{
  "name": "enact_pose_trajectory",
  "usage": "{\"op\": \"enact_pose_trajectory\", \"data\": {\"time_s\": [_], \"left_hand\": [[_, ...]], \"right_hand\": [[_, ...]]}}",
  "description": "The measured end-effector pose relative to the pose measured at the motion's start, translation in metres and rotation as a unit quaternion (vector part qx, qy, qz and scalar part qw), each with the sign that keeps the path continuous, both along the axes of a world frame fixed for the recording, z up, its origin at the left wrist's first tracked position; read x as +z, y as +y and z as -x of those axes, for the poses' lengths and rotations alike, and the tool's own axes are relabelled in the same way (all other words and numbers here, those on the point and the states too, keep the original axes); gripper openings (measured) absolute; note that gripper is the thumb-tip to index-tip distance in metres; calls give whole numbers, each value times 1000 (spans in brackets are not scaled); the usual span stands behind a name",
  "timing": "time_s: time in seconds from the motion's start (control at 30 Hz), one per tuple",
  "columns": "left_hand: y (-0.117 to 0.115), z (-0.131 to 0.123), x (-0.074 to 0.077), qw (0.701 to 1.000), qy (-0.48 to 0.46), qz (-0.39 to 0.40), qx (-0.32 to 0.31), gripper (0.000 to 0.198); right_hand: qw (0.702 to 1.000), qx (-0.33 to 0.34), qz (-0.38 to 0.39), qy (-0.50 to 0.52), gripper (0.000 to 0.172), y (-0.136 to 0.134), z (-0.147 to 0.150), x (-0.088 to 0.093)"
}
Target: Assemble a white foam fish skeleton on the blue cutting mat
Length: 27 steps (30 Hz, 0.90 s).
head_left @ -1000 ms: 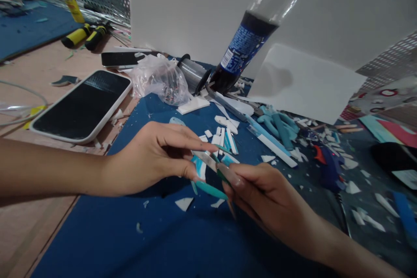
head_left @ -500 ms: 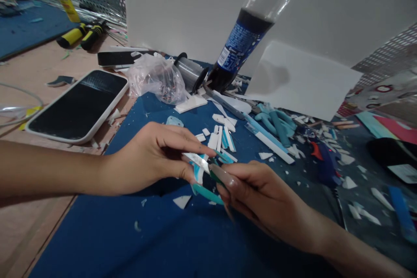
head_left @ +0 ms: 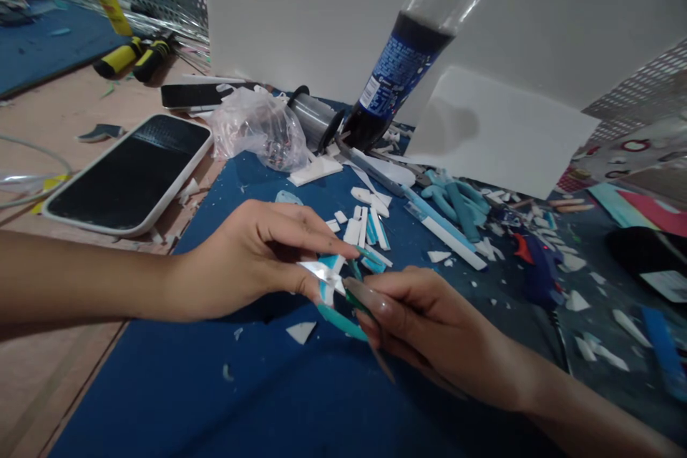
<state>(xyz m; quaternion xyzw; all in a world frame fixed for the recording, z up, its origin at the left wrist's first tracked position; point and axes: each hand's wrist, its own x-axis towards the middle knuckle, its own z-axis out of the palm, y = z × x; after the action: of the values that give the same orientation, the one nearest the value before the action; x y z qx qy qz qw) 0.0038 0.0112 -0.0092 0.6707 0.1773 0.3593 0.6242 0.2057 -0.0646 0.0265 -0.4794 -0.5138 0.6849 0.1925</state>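
Left hand [head_left: 247, 261]: fingers pinched on a thin white-and-blue strip [head_left: 325, 291], held just above the mat.
Right hand [head_left: 429, 329]: fingers closed around teal-handled snips [head_left: 340, 320], shiny blade touching the strip.
Mat [head_left: 187, 401]: flat, blue, strewn with angular white scraps [head_left: 300, 333].

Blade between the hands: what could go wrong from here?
1. The blade in the right hand lies close to the fingers of the left hand, which pinch the small strip; a slip might cut them.
2. Loose scraps lie just beyond; a sweeping hand could scatter them.
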Motion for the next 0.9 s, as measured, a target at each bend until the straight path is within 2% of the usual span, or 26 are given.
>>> {"op": "enact_pose_trajectory", "data": {"time_s": [0.4,0.6,0.83,0.9], "left_hand": [[0,3,-5,999,12,-2,-29,39],[0,2,-2,999,13,3,-38,35],[-1,2,3,998,55,-36,2,33],[-1,1,4,996,71,-52,18,31]], "right_hand": [[999,42,-8,-9,45,0,-4,0],[996,36,61,53,46,3,1,8],[985,71,140,66,44,8,-10,11],[989,35,110,95,44,9,-13,9]]}}
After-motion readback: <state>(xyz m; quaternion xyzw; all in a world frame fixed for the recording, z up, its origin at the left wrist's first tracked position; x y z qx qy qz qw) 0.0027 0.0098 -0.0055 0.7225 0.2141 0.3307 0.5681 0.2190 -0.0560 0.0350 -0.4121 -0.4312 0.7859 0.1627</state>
